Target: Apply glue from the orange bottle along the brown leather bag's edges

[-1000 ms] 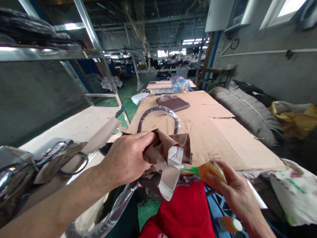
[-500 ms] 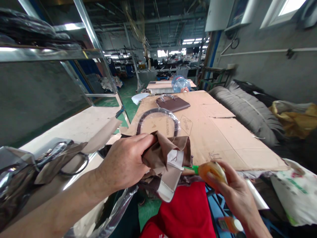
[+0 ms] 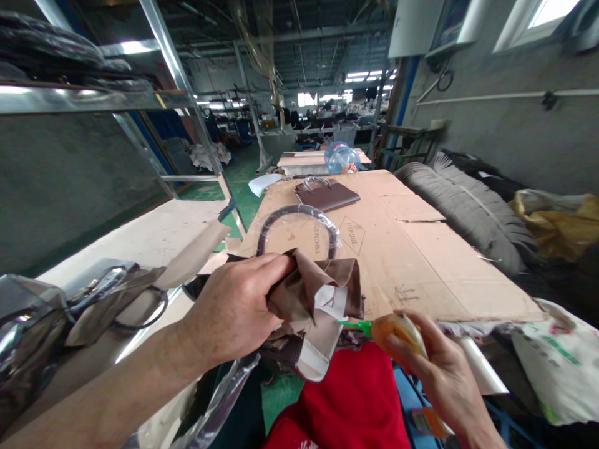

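My left hand (image 3: 236, 308) is closed on the bunched brown lining (image 3: 299, 290) of a bag at the near edge of the table. Pale stiff flaps (image 3: 322, 349) stick out of that lining. Behind it stands the bag's dark round handle (image 3: 299, 211), wrapped in clear plastic. In my right hand (image 3: 449, 368) is a squeeze bottle of amber glue (image 3: 397, 330), held on its side. Its thin green nozzle (image 3: 360, 325) points left, with the tip at the pale flaps; whether it touches them I cannot tell.
Cardboard (image 3: 421, 268) covers the table, with a brown handbag (image 3: 330, 194) farther back. A blue water jug (image 3: 341, 158) lies beyond. To my left, bag parts (image 3: 112, 299) lie by a metal rack (image 3: 206, 125). Grey bundles (image 3: 463, 206) and a white sack (image 3: 556, 362) are on the right.
The bottle in my right hand has tilted, and its green nozzle has shifted slightly left and down, now more visible against the flaps. My left hand has stayed nearly still.
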A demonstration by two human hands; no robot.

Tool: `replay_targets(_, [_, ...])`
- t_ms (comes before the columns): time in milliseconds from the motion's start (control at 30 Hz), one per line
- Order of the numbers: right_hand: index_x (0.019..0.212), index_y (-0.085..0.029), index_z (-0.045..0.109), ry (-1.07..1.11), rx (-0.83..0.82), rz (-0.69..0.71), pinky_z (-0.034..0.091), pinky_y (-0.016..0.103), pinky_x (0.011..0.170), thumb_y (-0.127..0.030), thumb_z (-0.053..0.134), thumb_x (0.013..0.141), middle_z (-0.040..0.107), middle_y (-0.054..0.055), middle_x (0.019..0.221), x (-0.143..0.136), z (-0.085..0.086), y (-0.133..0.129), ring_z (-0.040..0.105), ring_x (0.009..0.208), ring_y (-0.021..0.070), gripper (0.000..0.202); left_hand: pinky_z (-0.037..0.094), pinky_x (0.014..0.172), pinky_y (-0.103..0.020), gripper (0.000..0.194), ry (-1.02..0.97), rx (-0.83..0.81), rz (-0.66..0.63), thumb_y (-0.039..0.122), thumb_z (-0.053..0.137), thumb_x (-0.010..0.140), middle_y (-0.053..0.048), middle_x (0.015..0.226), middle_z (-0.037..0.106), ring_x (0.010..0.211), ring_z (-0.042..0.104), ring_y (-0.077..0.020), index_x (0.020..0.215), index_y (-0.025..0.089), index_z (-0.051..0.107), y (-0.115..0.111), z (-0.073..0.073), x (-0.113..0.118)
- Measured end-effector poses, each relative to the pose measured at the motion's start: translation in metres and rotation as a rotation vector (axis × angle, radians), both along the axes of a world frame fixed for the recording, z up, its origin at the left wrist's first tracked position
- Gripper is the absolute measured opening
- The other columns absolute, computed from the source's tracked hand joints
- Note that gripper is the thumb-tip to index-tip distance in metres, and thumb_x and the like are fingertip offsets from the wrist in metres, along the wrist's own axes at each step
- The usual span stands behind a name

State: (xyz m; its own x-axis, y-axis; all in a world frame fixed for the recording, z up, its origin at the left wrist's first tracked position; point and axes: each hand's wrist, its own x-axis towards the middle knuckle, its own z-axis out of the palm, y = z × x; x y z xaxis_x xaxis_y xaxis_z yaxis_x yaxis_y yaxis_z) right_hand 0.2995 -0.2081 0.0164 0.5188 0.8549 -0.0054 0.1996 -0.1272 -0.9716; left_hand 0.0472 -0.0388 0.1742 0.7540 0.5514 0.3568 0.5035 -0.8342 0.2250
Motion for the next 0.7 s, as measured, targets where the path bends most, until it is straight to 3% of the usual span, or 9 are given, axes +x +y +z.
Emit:
replay_targets(100, [0.113, -0.026, 0.074, -0.095, 0.057, 0.04, 0.054, 0.022, 0.055, -0.056, 0.074, 0.088, 0.075, 0.001, 0.086, -0.003, -0.004, -0.004, 0.069, 0.075, 0.0204, 0.039, 0.039, 0.055, -0.028, 0.017, -0.009, -0.003, -0.003, 0.008, 0.06, 0.075, -0.001, 0.079, 0.067, 0.064, 0.06, -0.016, 0.08, 0.023, 0.054, -0.001, 0.0, -0.001])
replay_targets(233, [0.109, -0.027, 0.074, -0.256, 0.166, -0.028, 0.058, 0.025, 0.067, -0.049, 0.074, 0.09, 0.076, 0.001, 0.089, -0.002, -0.009, -0.005, 0.072, 0.076, 0.0203, 0.028, 0.039, 0.056, -0.029, 0.012, -0.009, -0.019, 0.001, 0.01, 0.058, 0.079, -0.002, 0.079, 0.066, 0.065, 0.06, -0.0166, 0.081, 0.022, 0.055, 0.0, -0.001, -0.001])
replay_targets(467, [0.116, -0.031, 0.07, -0.302, 0.236, -0.009, 0.057, 0.024, 0.07, -0.041, 0.074, 0.094, 0.072, 0.001, 0.101, 0.001, -0.014, -0.013, 0.071, 0.081, 0.0187, 0.024, 0.038, 0.056, -0.029, 0.011, -0.019, -0.032, 0.003, 0.012, 0.059, 0.08, -0.001, 0.08, 0.066, 0.065, 0.059, -0.0164, 0.082, 0.023, 0.056, -0.001, -0.001, -0.001])
replay_targets(600, [0.115, -0.031, 0.068, -0.357, 0.224, 0.128, 0.056, 0.021, 0.068, -0.037, 0.071, 0.097, 0.071, 0.0, 0.098, -0.002, -0.011, -0.012, 0.069, 0.08, 0.0166, 0.019, 0.037, 0.056, -0.029, 0.01, -0.012, -0.028, 0.012, 0.013, 0.059, 0.08, -0.001, 0.079, 0.066, 0.064, 0.059, -0.016, 0.081, 0.022, 0.056, -0.001, -0.002, -0.002])
replay_targets(700, [0.117, -0.031, 0.067, -0.435, 0.271, 0.121, 0.055, 0.02, 0.069, -0.033, 0.07, 0.098, 0.069, 0.0, 0.098, -0.003, -0.009, -0.01, 0.068, 0.081, 0.0159, 0.019, 0.037, 0.057, -0.028, 0.009, -0.011, -0.035, 0.008, 0.013, 0.06, 0.081, 0.0, 0.079, 0.066, 0.064, 0.058, -0.0154, 0.081, 0.022, 0.056, -0.001, -0.003, -0.002])
